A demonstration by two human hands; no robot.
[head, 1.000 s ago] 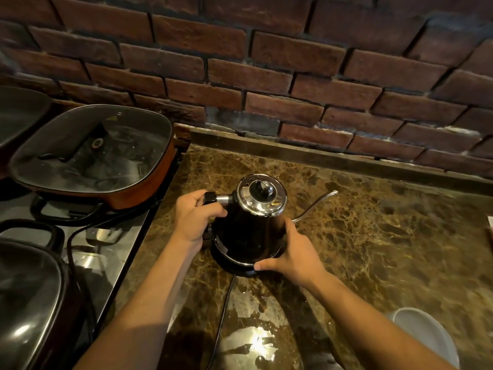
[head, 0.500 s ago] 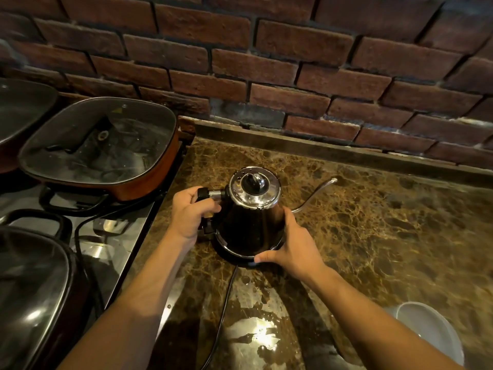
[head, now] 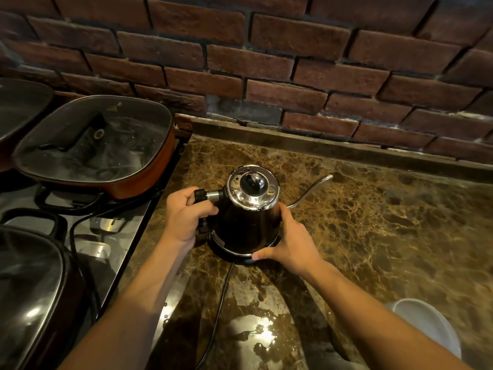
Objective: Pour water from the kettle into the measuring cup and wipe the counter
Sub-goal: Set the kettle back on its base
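Observation:
A dark gooseneck kettle (head: pixel 246 225) with a shiny lid and thin spout stands on its round base (head: pixel 229 253) on the brown marble counter (head: pixel 373 222). My left hand (head: pixel 186 217) is wrapped around the kettle's black handle on its left side. My right hand (head: pixel 289 245) presses against the kettle's lower right flank, thumb resting at the base rim. Water droplets and a wet patch (head: pixel 256 329) glisten on the counter in front of the kettle. No measuring cup can be made out for certain.
A black cord (head: pixel 217 313) runs from the base toward me. A white round container (head: pixel 424 327) sits at the lower right. On the stove at left stand an orange lidded pan (head: pixel 93 148) and a dark lidded pan (head: pixel 29 289). A brick wall rises behind.
Both hands stay on the kettle in the same grips. The view has shifted slightly, so the kettle sits a little higher in frame.

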